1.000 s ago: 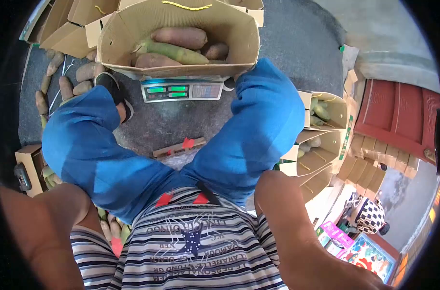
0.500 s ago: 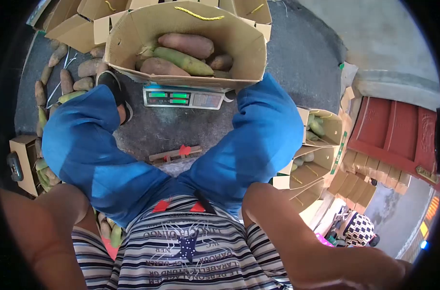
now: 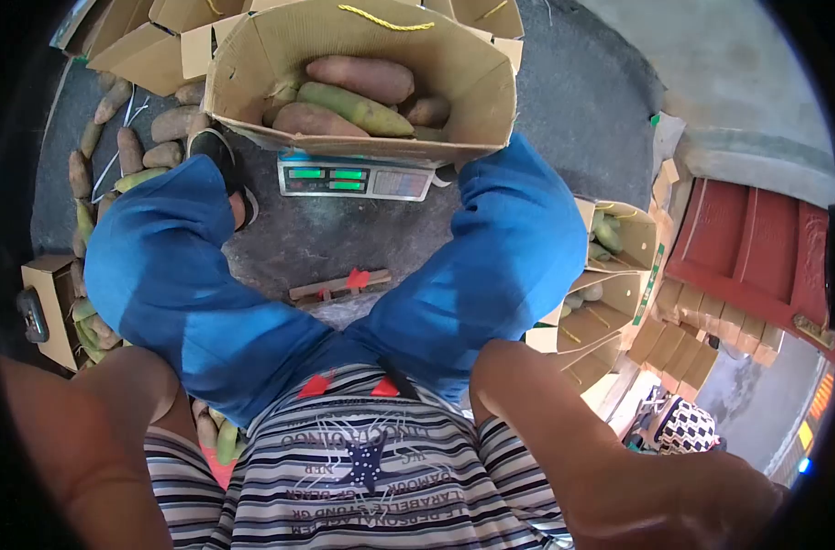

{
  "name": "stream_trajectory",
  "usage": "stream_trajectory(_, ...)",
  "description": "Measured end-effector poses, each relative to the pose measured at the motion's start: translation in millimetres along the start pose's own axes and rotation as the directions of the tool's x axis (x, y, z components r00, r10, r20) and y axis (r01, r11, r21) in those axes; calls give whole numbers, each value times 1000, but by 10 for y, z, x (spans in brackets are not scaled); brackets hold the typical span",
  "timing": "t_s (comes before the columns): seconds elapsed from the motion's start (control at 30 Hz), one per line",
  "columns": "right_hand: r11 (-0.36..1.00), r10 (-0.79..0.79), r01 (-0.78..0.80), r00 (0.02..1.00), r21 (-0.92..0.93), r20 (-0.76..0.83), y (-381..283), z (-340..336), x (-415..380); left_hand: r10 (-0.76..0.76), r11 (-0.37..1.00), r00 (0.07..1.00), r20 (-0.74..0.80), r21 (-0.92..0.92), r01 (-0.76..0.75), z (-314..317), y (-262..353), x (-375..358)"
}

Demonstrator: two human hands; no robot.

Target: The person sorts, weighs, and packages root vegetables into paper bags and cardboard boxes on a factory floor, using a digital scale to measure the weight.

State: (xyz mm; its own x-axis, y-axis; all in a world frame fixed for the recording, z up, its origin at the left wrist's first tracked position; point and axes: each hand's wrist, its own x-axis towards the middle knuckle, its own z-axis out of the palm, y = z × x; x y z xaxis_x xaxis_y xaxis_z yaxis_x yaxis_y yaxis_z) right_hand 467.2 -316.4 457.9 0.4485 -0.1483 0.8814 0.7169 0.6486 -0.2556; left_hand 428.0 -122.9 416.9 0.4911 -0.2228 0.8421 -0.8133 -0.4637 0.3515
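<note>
Both my forearms are raised toward the camera: the left forearm [image 3: 78, 449] at the lower left, the right forearm [image 3: 564, 422] at the lower right. My hands lie past the dark rim of the view, so their fingers and anything in them are hidden. Between my spread knees, an open cardboard box [image 3: 252, 64] with a yellow cord handle [image 3: 385, 22] rests on a digital scale [image 3: 401, 184] with lit green displays. In the box lie a reddish root vegetable [image 3: 360, 79], a long green one [image 3: 355, 110] and several others.
Loose root vegetables [image 3: 128, 151] cover the floor at left. More open boxes [image 3: 142, 60] stand behind, and boxes holding vegetables [image 3: 624, 238] line the right. A small wooden stool [image 3: 339, 286] is between my legs. A person in a patterned covering [image 3: 688, 426] is at lower right.
The whole view has shifted slightly, so the box and scale appear a little higher and farther right. My forearms stay raised. The box's contents look the same.
</note>
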Motion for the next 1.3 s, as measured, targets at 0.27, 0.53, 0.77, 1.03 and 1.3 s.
stream_trajectory(0.27,999,-43,44,999,20,-24,20,20,20,-6,1000,1000,10,-3,6,-22,-67,-36)
stream_trajectory(0.53,964,-201,214,975,157,-89,146,16,109,2,1000,1000,31,-15,-2,-33,-83,-39)
stream_trajectory(0.77,993,69,-64,997,-102,42,327,-316,12,0,1000,999,40,-27,1,-27,-17,6)
stream_trajectory(1.03,977,80,-66,995,-205,62,264,-433,67,29,999,999,44,-27,-28,-82,-48,95)
stream_trajectory(1.3,972,49,-35,997,-231,56,213,-422,30,-65,987,991,117,151,47,-706,-585,215)
